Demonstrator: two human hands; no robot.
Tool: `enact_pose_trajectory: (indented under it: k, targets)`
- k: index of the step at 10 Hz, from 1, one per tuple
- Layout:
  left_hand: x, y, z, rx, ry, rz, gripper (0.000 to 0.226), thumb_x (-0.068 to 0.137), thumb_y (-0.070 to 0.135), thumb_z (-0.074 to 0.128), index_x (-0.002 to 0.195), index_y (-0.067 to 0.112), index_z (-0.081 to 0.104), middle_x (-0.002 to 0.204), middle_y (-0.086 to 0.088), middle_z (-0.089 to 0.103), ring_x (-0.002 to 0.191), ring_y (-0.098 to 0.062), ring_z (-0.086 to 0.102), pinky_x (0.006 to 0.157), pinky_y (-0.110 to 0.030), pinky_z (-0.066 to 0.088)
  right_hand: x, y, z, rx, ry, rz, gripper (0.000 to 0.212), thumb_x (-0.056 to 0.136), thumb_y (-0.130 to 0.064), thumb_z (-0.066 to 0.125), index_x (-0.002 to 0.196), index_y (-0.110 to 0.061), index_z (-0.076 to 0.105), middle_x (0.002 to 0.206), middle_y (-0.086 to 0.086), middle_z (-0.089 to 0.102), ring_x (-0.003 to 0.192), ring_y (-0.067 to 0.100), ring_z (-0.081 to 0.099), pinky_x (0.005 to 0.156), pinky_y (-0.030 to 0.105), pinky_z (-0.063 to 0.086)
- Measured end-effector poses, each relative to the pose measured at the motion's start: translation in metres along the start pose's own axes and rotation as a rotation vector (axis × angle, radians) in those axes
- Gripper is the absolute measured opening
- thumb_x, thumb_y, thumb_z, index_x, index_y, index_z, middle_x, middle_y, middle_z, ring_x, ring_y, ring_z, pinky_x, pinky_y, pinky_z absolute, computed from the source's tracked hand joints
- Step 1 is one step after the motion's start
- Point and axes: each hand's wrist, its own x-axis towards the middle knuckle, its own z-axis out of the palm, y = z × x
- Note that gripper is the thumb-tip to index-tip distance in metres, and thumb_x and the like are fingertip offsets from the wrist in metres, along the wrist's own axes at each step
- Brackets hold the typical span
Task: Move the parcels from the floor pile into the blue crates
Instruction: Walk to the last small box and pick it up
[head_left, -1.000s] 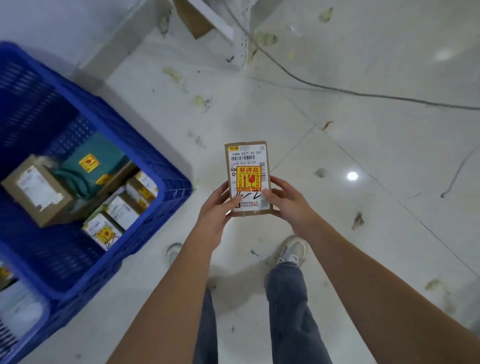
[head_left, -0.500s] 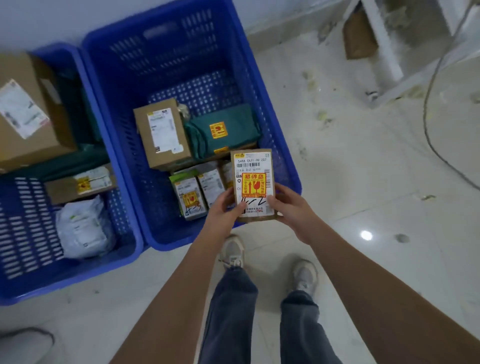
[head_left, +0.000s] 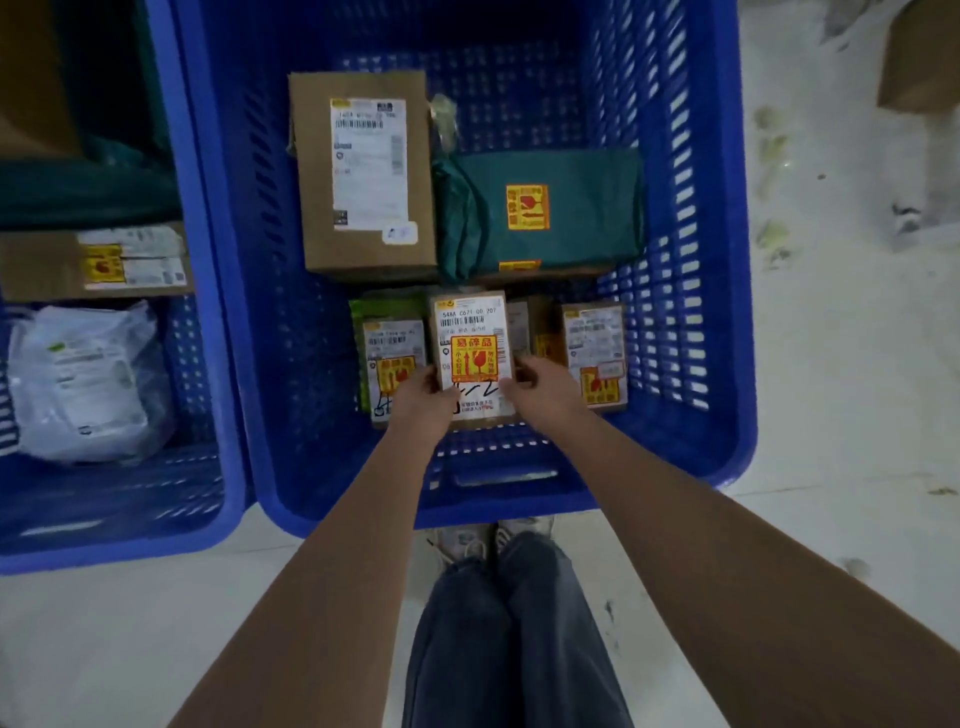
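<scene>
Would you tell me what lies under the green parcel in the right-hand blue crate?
A thin brown cardboard edge with a yellow sticker shows under the green parcel along its near side. The rest of that item is covered, so I cannot tell what it is. The blue crate floor beneath is hidden too.

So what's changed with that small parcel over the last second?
The small parcel was carried from above bare floor, over the crate's rim, and now sits low inside the right blue crate, between the little boxes in the near row. The left hand and right hand keep the same two-sided grip. The crate's other parcels lie unchanged.
</scene>
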Motion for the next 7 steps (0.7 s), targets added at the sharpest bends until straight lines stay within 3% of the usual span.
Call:
enact_pose_trajectory:
  k: [1,2,3,4,5,6,7]
  targets:
    - [0.031,-0.011,0.003,0.016,0.032,-0.028,0.047,0.090,0.006,0.057,0.136,0.011,0.048,0.130,-0.009,0.059,0.096,-0.013,0.056,0.075,-0.018,0.044,0.032,0.009,0.015,-0.054,-0.018,0.013,0.036,0.094,-0.017,0.054,0.129,-0.015,0.055,0.128,0.008,0.059,0.113,0.024,0.057,0.089,0.030,0.049]
    - [0.051,-0.024,0.005,0.049,0.040,-0.035,0.046,0.089,0.009,0.059,0.133,0.014,0.051,0.132,-0.006,0.059,0.103,-0.016,0.057,0.080,-0.022,0.044,0.052,0.017,0.028,-0.062,0.004,0.022,0.045,0.091,-0.013,0.058,0.135,-0.014,0.050,0.130,0.009,0.058,0.114,0.024,0.058,0.082,0.024,0.045]
    - [0.059,-0.028,0.008,0.061,0.056,-0.048,0.048,0.088,0.011,0.061,0.135,0.014,0.049,0.132,-0.006,0.058,0.106,-0.017,0.056,0.081,-0.023,0.042,0.057,0.023,0.032,-0.039,0.023,0.008,0.050,0.089,-0.013,0.061,0.137,-0.012,0.047,0.132,0.010,0.057,0.118,0.026,0.056,0.097,0.032,0.047]
    - [0.057,-0.029,0.010,0.045,0.058,-0.057,0.048,0.088,0.006,0.060,0.135,0.011,0.048,0.133,-0.008,0.057,0.113,-0.022,0.055,0.084,-0.025,0.041,0.055,0.028,0.031,-0.004,0.023,0.032,0.046,0.089,-0.013,0.061,0.134,-0.011,0.050,0.130,0.011,0.058,0.119,0.027,0.055,0.101,0.042,0.047]
    - [0.051,-0.024,0.006,0.106,0.020,-0.099,0.046,0.089,0.000,0.052,0.134,0.009,0.048,0.119,-0.009,0.061,0.098,-0.022,0.057,0.078,-0.024,0.044,0.049,0.018,0.027,-0.116,-0.047,0.094,0.040,0.092,-0.016,0.058,0.130,-0.008,0.052,0.129,0.010,0.058,0.116,0.025,0.056,0.099,0.037,0.048]
    - [0.046,-0.012,0.001,0.250,0.014,-0.193,0.023,0.090,0.006,0.048,0.113,0.005,0.053,0.075,-0.005,0.052,0.062,-0.015,0.048,0.048,-0.024,0.038,0.044,0.002,0.024,-0.340,-0.077,0.138,0.024,0.094,-0.021,0.053,0.110,-0.004,0.057,0.108,0.010,0.063,0.089,0.021,0.059,0.072,0.031,0.051]
    - [0.032,0.007,-0.010,0.331,0.014,-0.177,0.015,0.090,0.004,0.045,0.101,0.004,0.054,0.064,-0.005,0.044,0.053,-0.014,0.042,0.042,-0.022,0.031,0.032,-0.021,0.015,-0.430,-0.026,0.153,0.024,0.095,-0.021,0.050,0.109,-0.002,0.055,0.083,0.007,0.057,0.071,0.018,0.054,0.057,0.028,0.044]
